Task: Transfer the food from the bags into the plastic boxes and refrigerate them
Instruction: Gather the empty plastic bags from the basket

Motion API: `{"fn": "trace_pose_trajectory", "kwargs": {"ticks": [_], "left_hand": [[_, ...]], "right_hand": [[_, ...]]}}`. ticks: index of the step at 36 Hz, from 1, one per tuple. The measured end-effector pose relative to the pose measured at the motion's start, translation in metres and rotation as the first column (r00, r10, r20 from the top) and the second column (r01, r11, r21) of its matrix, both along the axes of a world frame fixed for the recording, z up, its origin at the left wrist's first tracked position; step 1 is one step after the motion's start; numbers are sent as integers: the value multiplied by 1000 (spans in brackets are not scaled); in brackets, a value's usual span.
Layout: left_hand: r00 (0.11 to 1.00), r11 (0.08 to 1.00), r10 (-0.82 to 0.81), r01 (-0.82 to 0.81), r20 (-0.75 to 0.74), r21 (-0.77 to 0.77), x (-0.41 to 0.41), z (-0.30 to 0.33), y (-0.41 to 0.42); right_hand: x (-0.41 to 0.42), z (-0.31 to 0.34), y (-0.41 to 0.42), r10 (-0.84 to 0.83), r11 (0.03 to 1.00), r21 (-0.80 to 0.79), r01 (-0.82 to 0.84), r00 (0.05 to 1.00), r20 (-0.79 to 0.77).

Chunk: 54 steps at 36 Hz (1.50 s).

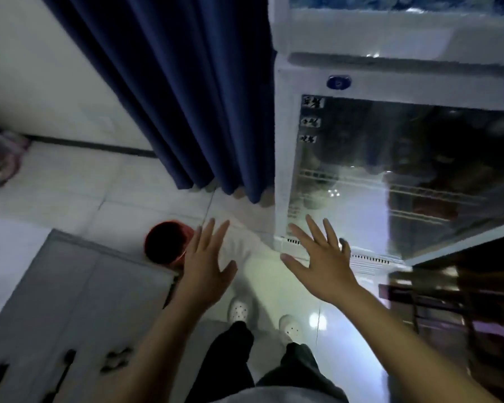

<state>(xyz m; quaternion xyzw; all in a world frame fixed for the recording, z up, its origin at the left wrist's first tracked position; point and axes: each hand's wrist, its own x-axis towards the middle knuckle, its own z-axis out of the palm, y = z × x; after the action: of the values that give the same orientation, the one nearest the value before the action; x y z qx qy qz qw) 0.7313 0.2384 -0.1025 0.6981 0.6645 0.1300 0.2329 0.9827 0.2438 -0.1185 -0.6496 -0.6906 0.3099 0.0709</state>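
Observation:
A white glass-door fridge [282, 141] stands at the right, its door shut, with wire shelves and dim items behind the glass. My left hand [205, 261] hangs over the floor in front of me, fingers spread and holding nothing. My right hand [322, 258] is stretched out low before the fridge's bottom left corner, fingers apart and empty too. No bag or plastic box is clearly visible in my hands; a clear bag-like thing [0, 158] lies blurred at the far left edge.
A dark blue curtain [186, 97] hangs left of the fridge. A red bin [165, 242] stands on the pale tiled floor beside grey cabinet doors [70, 301]. Dark wooden furniture [460, 301] sits at the right. My white shoes [239, 309] are below.

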Motion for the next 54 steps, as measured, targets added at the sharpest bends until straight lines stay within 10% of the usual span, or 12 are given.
{"fn": "trace_pose_trajectory", "kwargs": {"ticks": [11,31,54], "left_hand": [[850,822,506,-527,-149,-214,-93,-5,-167],[301,328,941,-924,155,-198,-253,-2,-449],[196,223,940,-973,278,-66,-466,56,-381]], "right_hand": [[-105,-15,-62,457,877,-127,-463,886,-71],[-373,37,-214,743,657,-17,-754,651,-155],[-630,107,-129,877,462,176,-869,418,-239]]}}
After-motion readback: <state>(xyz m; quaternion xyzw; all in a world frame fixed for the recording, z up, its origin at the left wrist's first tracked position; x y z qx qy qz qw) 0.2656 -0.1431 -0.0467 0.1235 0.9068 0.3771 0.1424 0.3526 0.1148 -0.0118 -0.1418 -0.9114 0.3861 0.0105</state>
